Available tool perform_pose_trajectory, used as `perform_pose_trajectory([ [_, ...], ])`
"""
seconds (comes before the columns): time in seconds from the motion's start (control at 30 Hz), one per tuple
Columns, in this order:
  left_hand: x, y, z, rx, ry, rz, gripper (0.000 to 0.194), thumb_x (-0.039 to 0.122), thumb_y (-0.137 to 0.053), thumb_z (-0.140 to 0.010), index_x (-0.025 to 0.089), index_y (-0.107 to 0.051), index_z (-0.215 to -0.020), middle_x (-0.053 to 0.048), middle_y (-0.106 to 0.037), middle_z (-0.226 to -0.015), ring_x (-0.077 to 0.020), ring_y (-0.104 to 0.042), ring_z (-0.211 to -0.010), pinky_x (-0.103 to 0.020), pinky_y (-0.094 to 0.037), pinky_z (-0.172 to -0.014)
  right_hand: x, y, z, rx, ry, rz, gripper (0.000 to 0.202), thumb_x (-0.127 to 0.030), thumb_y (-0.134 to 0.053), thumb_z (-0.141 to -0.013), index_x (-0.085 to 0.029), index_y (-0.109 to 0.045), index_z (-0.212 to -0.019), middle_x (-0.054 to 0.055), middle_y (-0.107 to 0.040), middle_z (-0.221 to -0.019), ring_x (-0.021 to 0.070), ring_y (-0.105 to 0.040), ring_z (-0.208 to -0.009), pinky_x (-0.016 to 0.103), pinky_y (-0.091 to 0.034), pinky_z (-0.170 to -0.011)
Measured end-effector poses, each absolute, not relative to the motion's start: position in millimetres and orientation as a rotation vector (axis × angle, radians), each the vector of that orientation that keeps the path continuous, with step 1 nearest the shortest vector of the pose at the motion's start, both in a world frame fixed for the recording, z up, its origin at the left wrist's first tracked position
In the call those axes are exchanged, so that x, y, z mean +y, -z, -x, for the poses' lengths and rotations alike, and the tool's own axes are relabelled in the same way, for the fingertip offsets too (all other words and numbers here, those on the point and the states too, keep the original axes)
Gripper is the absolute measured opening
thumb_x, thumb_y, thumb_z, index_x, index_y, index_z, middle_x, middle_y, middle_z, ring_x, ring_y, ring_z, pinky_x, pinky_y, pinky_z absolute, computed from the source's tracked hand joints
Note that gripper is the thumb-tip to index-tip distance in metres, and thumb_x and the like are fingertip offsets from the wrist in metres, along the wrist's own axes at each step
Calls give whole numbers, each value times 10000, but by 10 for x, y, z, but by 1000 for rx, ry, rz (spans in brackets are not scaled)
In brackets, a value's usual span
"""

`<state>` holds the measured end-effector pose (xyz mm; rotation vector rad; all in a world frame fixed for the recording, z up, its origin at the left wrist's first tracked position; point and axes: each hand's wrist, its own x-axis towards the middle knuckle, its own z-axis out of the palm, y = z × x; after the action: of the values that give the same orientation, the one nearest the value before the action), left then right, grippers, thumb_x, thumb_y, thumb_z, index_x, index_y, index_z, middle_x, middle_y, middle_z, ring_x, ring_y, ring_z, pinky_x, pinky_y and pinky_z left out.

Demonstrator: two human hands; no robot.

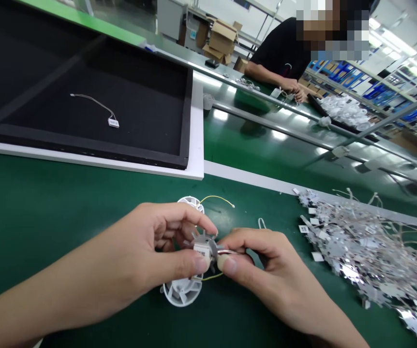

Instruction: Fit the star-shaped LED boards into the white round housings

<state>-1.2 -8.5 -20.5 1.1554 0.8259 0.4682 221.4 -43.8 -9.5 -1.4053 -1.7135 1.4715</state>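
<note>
My left hand [168,241] is closed around a small metal star-shaped plate [204,238] with a white labelled block [201,249] on it, thumb in front and forefinger on top. Beside it, my right hand [262,266] pinches the thin wires [228,252] coming off that piece. Beneath my left hand are white spoked plastic wheels [183,292], partly hidden by my fingers. A thin yellow wire [215,197] with a small white connector reaches out from behind them. Whether the metal plate touches the wheels I cannot tell.
A heap of similar metal plates with wires [368,256] lies at the right. One labelled piece with a wire [113,123] rests in the black tray [146,152] at the upper left. Across the bench a person [277,53] works near a pile of white parts [346,111].
</note>
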Motion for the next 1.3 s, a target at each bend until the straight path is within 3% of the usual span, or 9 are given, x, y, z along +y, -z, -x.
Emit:
perform_pose_trajectory([
  [0.27, -80, 169, -15, 819, -559, -1033, 224, 203, -847, -776, 269, -725, -952, 70, -766, -825, -97, -707, -788, -132, -554, -701, -373, 82, -2165, -1775, -1296, 1386, 219, -372, -671, -925, -213, -769, -809, -17, -598, -621, 104, -450, -571, 222, -358, -511],
  [0.5, -45, 148, 4, 811, -681, -982, 167, 175, -809, -822, 250, -729, -949, 67, -748, -781, -69, -695, -711, -91, -491, -557, -160, -93, -2142, -1927, -1298, 1323, 233, -334, -672, -930, -179, -722, -764, -7, -673, -716, 115, -538, -658, 247, -405, -619],
  [0.63, 16, 218, 56, 882, -756, -1148, 267, 352, -815, -818, 296, -709, -1056, 41, -752, -894, -136, -709, -822, -197, -566, -707, 56, -163, -2143, -1948, -1344, 1263, 251, -322, -663, -921, -171, -686, -722, -24, -629, -663, 100, -506, -626, 234, -388, -591],
  [0.77, 27, 243, 106, 1238, -801, -1563, 397, 506, -766, -819, 367, -668, -1177, 23, -703, -1146, -240, -646, -1051, -346, -533, -913, 265, -145, -2192, -1974, -1220, 1327, 340, -370, -629, -917, -165, -633, -646, -25, -560, -603, 96, -443, -579, 247, -334, -549],
  [0.93, -4, 403, 96, 1310, -607, -1840, 671, 523, -710, -860, 366, -432, -1451, -44, -595, -1379, -356, -545, -1248, -512, -457, -1019, 332, -28, -2212, -1958, -1400, 1508, 343, -433, -662, -886, -168, -639, -670, -9, -547, -617, 110, -430, -571, 253, -316, -520],
  [1.1, 25, 544, 88, 1183, -523, -2080, 627, 377, -684, -918, 342, -399, -1475, -31, -614, -1368, -318, -571, -1239, -460, -418, -1065, 333, 92, -2166, -1992, -1548, 1555, 354, -453, -655, -897, -172, -628, -684, -18, -517, -614, 108, -407, -573, 250, -309, -522],
  [1.3, 122, 519, 176, 1088, -427, -2064, 585, 383, -684, -912, 372, -433, -1441, 0, -631, -1362, -316, -588, -1233, -420, -463, -971, 346, 109, -2162, -2040, -1688, 1547, 319, -431, -647, -913, -166, -634, -736, -24, -557, -646, 100, -433, -584, 253, -325, -552],
])
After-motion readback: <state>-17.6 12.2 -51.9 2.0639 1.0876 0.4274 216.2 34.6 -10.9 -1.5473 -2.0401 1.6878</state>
